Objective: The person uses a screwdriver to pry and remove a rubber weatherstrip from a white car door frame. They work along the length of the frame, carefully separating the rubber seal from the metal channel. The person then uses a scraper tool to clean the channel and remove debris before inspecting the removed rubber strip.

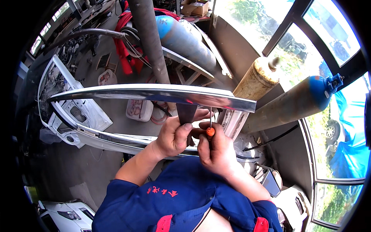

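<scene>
A long curved car door window frame (147, 92) with a shiny dark and chrome face runs across in front of me. My left hand (172, 135) is closed around a dark, flat upright strip (186, 113) that meets the underside of this frame. Close beside it, my right hand (218, 149) grips a screwdriver (210, 132) by its orange and dark handle. Its thin shaft points up to the frame's lower edge near the right end. Whether the tip sits in a screw or a gap is hidden.
Behind the frame stand a blue-topped gas cylinder (185, 40), a rusty yellowish cylinder (258, 77) and another blue-topped cylinder (293, 102). A grey post (148, 42) rises nearby. A white tub (139, 110) lies beyond the frame, and a white car (67, 216) is at lower left.
</scene>
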A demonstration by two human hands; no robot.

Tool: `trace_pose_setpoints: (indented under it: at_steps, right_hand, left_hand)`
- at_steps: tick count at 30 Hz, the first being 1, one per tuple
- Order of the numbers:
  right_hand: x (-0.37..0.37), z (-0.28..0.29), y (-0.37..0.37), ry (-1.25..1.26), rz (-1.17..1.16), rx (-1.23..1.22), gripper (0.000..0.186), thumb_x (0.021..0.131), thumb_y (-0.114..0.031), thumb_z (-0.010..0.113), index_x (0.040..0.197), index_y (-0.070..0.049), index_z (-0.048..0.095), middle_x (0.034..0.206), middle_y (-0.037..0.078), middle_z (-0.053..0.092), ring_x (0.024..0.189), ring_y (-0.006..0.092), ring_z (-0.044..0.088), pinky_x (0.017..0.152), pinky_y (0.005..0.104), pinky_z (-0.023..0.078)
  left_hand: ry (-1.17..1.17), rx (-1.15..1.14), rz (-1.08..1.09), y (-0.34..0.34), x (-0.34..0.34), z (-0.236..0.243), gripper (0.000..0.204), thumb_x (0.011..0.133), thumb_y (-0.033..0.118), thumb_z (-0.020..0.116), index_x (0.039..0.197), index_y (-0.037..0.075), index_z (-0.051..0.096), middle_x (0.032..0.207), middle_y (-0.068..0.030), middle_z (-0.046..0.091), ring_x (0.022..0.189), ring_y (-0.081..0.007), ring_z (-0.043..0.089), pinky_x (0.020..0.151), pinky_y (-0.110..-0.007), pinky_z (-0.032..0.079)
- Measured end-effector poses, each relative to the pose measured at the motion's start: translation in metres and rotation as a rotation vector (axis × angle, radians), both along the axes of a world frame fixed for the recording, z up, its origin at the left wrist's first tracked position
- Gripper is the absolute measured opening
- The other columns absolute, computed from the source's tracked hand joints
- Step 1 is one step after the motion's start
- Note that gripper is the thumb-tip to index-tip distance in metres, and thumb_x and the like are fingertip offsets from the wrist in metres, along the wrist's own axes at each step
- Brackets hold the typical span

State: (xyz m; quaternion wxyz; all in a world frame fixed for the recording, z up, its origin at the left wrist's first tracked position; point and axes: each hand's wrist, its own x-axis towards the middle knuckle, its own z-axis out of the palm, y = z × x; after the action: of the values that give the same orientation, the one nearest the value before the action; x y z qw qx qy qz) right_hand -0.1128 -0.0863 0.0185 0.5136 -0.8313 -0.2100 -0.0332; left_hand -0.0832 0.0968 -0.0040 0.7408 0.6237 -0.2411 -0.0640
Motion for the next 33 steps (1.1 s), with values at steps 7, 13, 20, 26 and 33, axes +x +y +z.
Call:
trace_pose_setpoints:
  at_steps: [7, 13, 20, 26, 33]
  right_hand:
    - [-0.001, -0.009, 0.001, -0.058, -0.043, 0.05, 0.028, 0.092, -0.013, 0.064, 0.116, -0.003, 0.055, 0.077, 0.019, 0.068, 0.068, 0.0413, 0.069, 0.059, 0.0477, 0.056]
    - [-0.006, 0.006, 0.003, -0.02, -0.086, -0.089, 0.015, 0.094, -0.011, 0.061, 0.103, -0.001, 0.053, 0.075, 0.019, 0.067, 0.067, 0.0421, 0.068, 0.058, 0.047, 0.055]
    - [-0.022, -0.039, -0.003, 0.365, -0.001, -0.593, 0.017, 0.097, -0.019, 0.06, 0.1, -0.003, 0.055, 0.069, 0.021, 0.064, 0.068, 0.047, 0.064, 0.062, 0.0521, 0.051]
    - [-0.034, -0.023, -0.071, 0.29, 0.13, -0.105, 0.012, 0.089, -0.008, 0.06, 0.099, -0.003, 0.063, 0.086, 0.015, 0.066, 0.079, 0.0343, 0.066, 0.072, 0.0407, 0.054]
    - [0.051, 0.027, -0.094, -0.38, -0.014, 0.56, 0.044, 0.094, -0.025, 0.072, 0.126, 0.003, 0.061, 0.119, 0.015, 0.055, 0.086, 0.011, 0.052, 0.077, 0.0267, 0.044]
  left_hand:
    - [-0.033, 0.067, 0.06, 0.0, -0.002, 0.011, 0.041, 0.1, 0.018, 0.039, 0.121, -0.008, 0.062, 0.113, -0.017, 0.07, 0.092, -0.0194, 0.072, 0.075, -0.03, 0.059]
    - [-0.136, -0.004, 0.083, -0.001, 0.006, 0.008, 0.035, 0.097, 0.02, 0.042, 0.092, -0.004, 0.067, 0.094, -0.0137, 0.071, 0.075, -0.0154, 0.066, 0.066, -0.028, 0.053]
    - [-0.281, 0.025, -0.002, 0.002, 0.034, 0.004, 0.035, 0.096, 0.022, 0.044, 0.075, 0.001, 0.063, 0.06, -0.0051, 0.06, 0.069, -0.0179, 0.063, 0.081, -0.038, 0.053]
    - [-0.38, -0.113, -0.069, 0.0, 0.048, -0.005, 0.032, 0.098, 0.015, 0.042, 0.077, -0.002, 0.059, 0.076, -0.0127, 0.067, 0.084, -0.0213, 0.069, 0.098, -0.044, 0.053]
    - [-0.248, -0.061, 0.025, -0.01, 0.025, 0.011, 0.036, 0.098, 0.025, 0.041, 0.084, -0.001, 0.062, 0.064, -0.0057, 0.055, 0.096, -0.0262, 0.066, 0.091, -0.051, 0.056]
